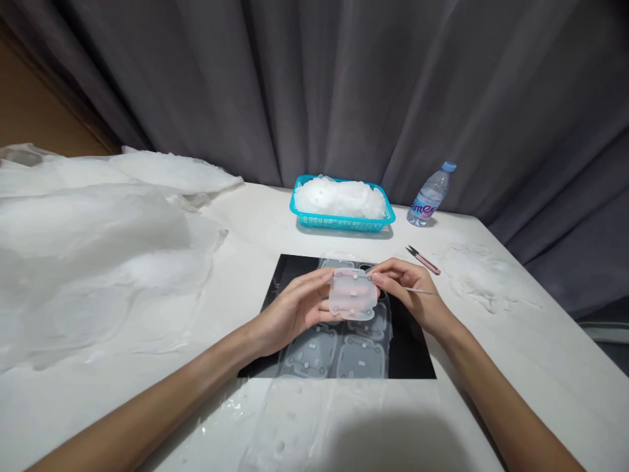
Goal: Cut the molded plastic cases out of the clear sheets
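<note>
A translucent, frosted square piece with wavy edges and small holes (352, 298) is held up over the black board. My left hand (289, 308) grips it at its left edge, with some fingers behind it. My right hand (413, 295) is closed, thumb and fingertips pinched at the piece's upper right corner. A thin metal rod-like tool (419, 290) sticks out of the right hand; its tip is hidden or too small to make out. Below both hands, similar frosted pieces in a clear plastic strip (362, 360) lie across the black board (413, 357).
A blue basket (339, 225) heaped with white translucent pieces stands at the back. Right of it are a water bottle (428, 200) and small thread snips (423, 259). Clear scraps (486, 275) lie at the right, large bags of white material (93, 262) at the left. A grey curtain hangs behind.
</note>
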`<state>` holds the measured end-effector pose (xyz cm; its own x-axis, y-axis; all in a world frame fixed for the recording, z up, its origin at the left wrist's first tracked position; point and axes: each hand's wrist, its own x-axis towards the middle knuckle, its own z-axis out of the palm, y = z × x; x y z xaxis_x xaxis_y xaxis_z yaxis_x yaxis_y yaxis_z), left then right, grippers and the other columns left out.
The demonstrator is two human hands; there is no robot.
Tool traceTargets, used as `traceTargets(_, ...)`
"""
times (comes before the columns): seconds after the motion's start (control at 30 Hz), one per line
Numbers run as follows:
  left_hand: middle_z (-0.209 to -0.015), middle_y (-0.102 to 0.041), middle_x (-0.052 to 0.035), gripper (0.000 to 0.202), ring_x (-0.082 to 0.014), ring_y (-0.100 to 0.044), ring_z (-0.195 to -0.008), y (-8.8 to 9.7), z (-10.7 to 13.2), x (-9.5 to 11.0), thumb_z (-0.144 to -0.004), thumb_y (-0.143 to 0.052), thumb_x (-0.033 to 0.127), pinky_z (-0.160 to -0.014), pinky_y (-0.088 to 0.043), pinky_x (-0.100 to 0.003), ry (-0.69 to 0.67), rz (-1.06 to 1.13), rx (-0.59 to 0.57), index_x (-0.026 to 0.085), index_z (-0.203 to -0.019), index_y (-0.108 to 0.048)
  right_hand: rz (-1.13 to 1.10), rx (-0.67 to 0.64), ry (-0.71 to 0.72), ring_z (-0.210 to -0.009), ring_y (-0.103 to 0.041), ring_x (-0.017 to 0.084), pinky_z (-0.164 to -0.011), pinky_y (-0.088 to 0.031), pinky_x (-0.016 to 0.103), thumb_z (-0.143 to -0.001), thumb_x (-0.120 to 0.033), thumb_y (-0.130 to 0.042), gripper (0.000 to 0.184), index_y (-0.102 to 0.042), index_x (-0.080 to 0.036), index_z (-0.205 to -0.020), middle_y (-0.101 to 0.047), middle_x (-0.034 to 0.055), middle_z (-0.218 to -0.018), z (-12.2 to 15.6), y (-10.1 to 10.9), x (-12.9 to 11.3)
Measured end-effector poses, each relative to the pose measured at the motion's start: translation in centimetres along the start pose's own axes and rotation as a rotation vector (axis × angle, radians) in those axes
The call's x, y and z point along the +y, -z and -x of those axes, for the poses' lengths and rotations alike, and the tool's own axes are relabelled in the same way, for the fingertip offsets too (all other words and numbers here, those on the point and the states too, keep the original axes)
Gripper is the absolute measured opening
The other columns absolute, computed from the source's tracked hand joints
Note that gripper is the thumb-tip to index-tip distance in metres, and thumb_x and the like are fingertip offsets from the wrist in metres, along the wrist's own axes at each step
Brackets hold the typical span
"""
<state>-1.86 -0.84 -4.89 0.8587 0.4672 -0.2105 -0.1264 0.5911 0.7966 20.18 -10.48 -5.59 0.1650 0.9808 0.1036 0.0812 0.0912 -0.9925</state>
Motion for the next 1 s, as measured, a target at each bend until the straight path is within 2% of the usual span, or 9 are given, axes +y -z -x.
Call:
traceTargets(0.13,-0.123,-0.075,-0.0235,0.060,-0.0336,-0.076,-0.108,0.06,-0.05,0.08,-0.108,-0.039,0.054,-0.102,-0.055,-0.048,0.014,0.071,-0.081,0.009,-0.140,-0.062,0.040,0.021,0.022,-0.075,-0.066,0.016,-0.072,-0.052,0.029,-0.089,-0.043,-0.078,0.022,-0.077,-0.021,-0.091,-0.074,0.0027,-0.083,-0.10,0.03,0.45)
traceTargets(0.37,-0.128,-0.073,-0.0265,0.076,-0.0387,-0.073,-0.115,0.16,-0.02,-0.12,-0.104,-0.037,0.066,-0.108,-0.049,-0.052,0.046,0.119,-0.096,0.005,-0.143,-0.058,0.075,0.031,0.026,-0.075,-0.065,0.016,-0.072,-0.052,0.029,-0.089,-0.044,-0.077,0.022,-0.078,-0.022,-0.091,-0.075,0.0029,-0.084,-0.09,-0.22,0.39)
traceTargets(0.7,-0.126,-0.073,-0.0279,0.075,-0.0396,-0.070,-0.122,0.33,-0.11,-0.69,-0.104,-0.039,0.066,-0.110,-0.046,-0.054,0.060,0.231,-0.166,0.003,-0.139,-0.060,0.090,0.039,0.018,-0.075,-0.062,0.017,-0.072,-0.050,0.030,-0.089,-0.044,-0.077,0.023,-0.078,-0.022,-0.089,-0.073,0.0029,-0.083,-0.09,-0.14,0.38)
traceTargets(1.0,-0.133,-0.069,-0.0293,0.080,-0.0409,-0.067,-0.126,-0.41,0.32,-0.06,-0.103,-0.042,0.066,-0.113,-0.043,-0.053,0.061,0.263,-0.183,0.001,-0.147,-0.050,0.112,0.056,0.004,-0.078,-0.064,0.018,-0.073,-0.052,0.030,-0.089,-0.046,-0.076,0.024,-0.078,-0.022,-0.090,-0.075,0.0037,-0.086,-0.25,-0.25,0.61)
